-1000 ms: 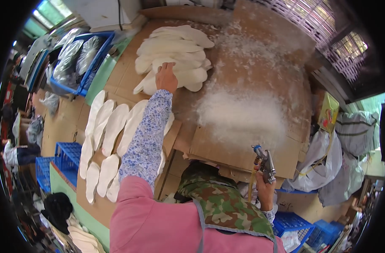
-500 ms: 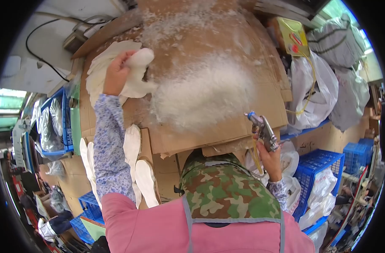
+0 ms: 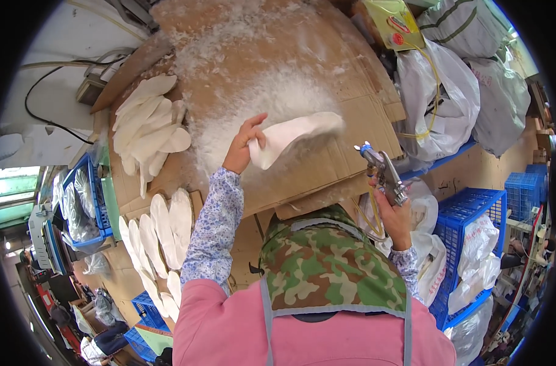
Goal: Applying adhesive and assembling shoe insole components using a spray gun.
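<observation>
A white insole [image 3: 296,135] hangs over the cardboard-covered table, its near end pinched in my left hand [image 3: 244,145]. My right hand [image 3: 392,219] is wrapped round a metal spray gun [image 3: 380,168] at the table's front right, its blue-tipped nozzle pointing up and left toward the insole. A thin yellowish hose [image 3: 374,213] runs from the gun. White residue [image 3: 290,91] coats the cardboard behind the insole. On the left of the table lies a loose pile of white insoles [image 3: 147,125]. More insoles [image 3: 162,229] lie in rows on a board beside my left forearm.
A yellow can [image 3: 391,24] with a red cap and a hose stands at the back right, near white plastic bags [image 3: 439,97]. Blue crates [image 3: 467,244] with bagged goods are at the right, another blue crate [image 3: 94,198] at the left. A black cable [image 3: 43,116] loops at the back left.
My left hand has come from the pile at the left to the middle of the table, bringing an insole with it. My right hand keeps hold of the spray gun. The whole view has shifted a little.
</observation>
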Action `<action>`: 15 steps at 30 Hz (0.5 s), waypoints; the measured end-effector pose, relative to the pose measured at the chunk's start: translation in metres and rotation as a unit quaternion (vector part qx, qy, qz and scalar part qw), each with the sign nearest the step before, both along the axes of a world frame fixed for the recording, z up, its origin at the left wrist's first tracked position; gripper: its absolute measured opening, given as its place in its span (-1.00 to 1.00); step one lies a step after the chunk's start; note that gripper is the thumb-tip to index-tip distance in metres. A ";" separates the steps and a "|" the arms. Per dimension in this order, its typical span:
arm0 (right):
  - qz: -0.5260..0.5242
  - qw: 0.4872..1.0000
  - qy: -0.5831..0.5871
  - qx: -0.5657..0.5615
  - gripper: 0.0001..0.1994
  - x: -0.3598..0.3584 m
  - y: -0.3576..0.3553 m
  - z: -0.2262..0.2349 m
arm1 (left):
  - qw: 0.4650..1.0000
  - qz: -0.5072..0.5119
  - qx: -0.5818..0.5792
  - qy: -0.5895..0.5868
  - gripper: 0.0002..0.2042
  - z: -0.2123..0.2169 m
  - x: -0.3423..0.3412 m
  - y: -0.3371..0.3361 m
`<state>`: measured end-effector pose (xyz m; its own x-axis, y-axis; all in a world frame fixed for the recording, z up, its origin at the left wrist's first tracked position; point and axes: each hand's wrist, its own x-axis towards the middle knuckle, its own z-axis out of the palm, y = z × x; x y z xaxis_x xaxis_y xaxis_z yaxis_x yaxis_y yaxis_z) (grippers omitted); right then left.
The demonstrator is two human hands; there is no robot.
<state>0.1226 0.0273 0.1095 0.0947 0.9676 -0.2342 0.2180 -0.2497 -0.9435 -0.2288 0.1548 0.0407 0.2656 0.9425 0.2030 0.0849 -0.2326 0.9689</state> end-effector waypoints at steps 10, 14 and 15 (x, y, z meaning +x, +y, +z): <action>0.155 0.987 -0.014 0.049 -0.72 -0.037 0.022 -0.002 | 0.961 0.213 -0.107 0.142 -0.77 -0.050 -0.037 -0.070; 0.156 0.985 -0.037 0.061 -0.74 -0.045 0.029 -0.002 | 0.870 0.340 0.018 0.356 -0.73 -0.028 -0.042 -0.075; 0.152 0.986 -0.042 0.060 -0.74 -0.045 0.031 -0.002 | 0.857 0.360 0.035 0.366 -0.73 -0.021 -0.037 -0.074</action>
<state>0.0779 0.0579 0.1077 -0.1889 0.9746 -0.1201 0.3432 -0.0490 -0.9380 -0.2663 0.0809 0.0194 -0.3001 0.9077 0.2934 0.8105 0.0805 0.5802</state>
